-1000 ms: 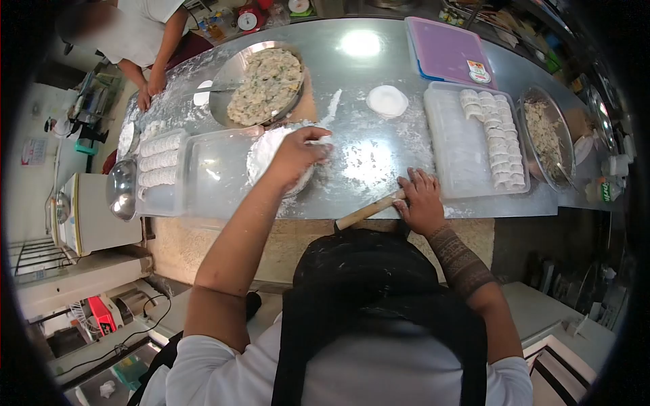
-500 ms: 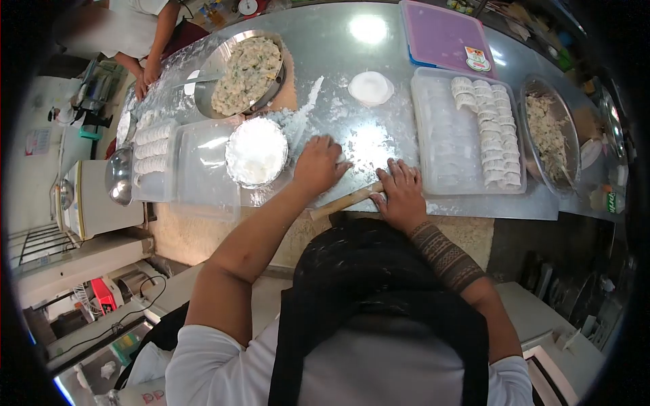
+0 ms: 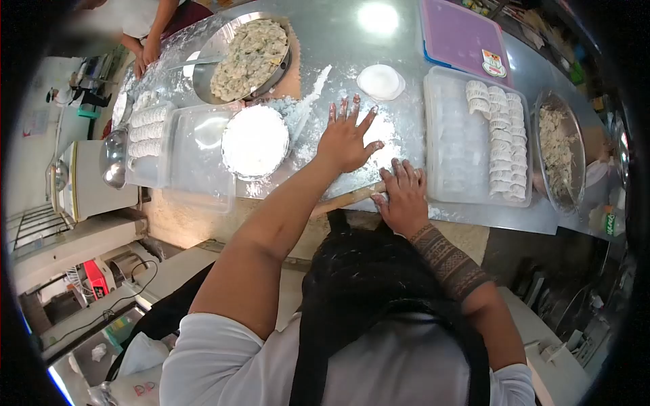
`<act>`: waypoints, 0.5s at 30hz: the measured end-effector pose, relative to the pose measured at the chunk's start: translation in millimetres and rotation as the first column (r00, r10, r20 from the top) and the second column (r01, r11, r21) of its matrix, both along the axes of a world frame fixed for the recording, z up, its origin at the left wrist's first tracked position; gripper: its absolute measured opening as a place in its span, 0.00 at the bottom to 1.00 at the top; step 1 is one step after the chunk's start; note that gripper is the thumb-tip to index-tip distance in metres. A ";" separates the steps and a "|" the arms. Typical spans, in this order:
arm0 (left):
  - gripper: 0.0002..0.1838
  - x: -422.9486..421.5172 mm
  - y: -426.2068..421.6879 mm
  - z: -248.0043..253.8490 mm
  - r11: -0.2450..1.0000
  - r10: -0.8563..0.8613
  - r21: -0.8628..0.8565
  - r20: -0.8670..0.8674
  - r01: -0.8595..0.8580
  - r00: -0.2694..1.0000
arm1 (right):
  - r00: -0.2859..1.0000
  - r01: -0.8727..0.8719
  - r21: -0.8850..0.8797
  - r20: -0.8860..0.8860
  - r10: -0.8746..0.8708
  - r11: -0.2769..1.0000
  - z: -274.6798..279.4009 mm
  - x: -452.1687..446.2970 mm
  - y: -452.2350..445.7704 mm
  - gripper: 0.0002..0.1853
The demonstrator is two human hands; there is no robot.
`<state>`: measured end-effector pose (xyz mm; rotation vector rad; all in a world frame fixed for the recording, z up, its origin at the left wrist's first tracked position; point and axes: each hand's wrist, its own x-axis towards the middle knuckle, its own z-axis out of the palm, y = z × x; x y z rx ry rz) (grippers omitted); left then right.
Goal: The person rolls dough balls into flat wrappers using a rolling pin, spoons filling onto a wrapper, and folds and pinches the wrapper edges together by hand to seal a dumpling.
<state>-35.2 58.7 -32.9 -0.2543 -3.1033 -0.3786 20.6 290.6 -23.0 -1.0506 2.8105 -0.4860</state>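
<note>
My left hand (image 3: 349, 139) lies with fingers spread over the floured metal table (image 3: 325, 40), between the bowl of white flour (image 3: 255, 143) and my right hand. Under my right hand (image 3: 405, 196), near the table's front edge, is a wooden rolling pin (image 3: 349, 198); the fingers rest on its right end. Beyond my left hand sits a small stack of round white wrappers (image 3: 380, 82). To the right, a clear tray (image 3: 447, 135) holds rows of pleated dumplings (image 3: 500, 142).
A pan of chunky filling (image 3: 250, 61) stands at the back left, a second filling bowl (image 3: 560, 149) at the far right. Dumpling trays (image 3: 147, 132) are on the left, a purple lid (image 3: 464, 37) behind. Another person's hands (image 3: 144, 57) rest at the far left.
My left hand has moved from the flour bowl to the right and spread over the table. My right hand stays on the rolling pin, which has shifted slightly left.
</note>
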 end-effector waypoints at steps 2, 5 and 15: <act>0.41 -1.6 -4.0 -2.5 0.985 0.022 0.169 -0.008 -0.020 1.000 | 1.000 -0.004 -0.005 -0.004 0.004 1.000 0.1 -0.1 0.0 0.33; 0.34 -2.0 -22.1 -7.7 0.804 0.132 0.573 0.086 -0.158 0.987 | 1.000 -0.002 -0.010 -0.015 0.002 1.000 -0.7 1.7 -0.5 0.33; 0.15 42.8 -32.0 29.9 0.906 0.203 0.298 0.315 -0.300 0.927 | 0.993 -0.037 -0.028 -0.115 0.034 0.999 0.5 4.5 -0.7 0.31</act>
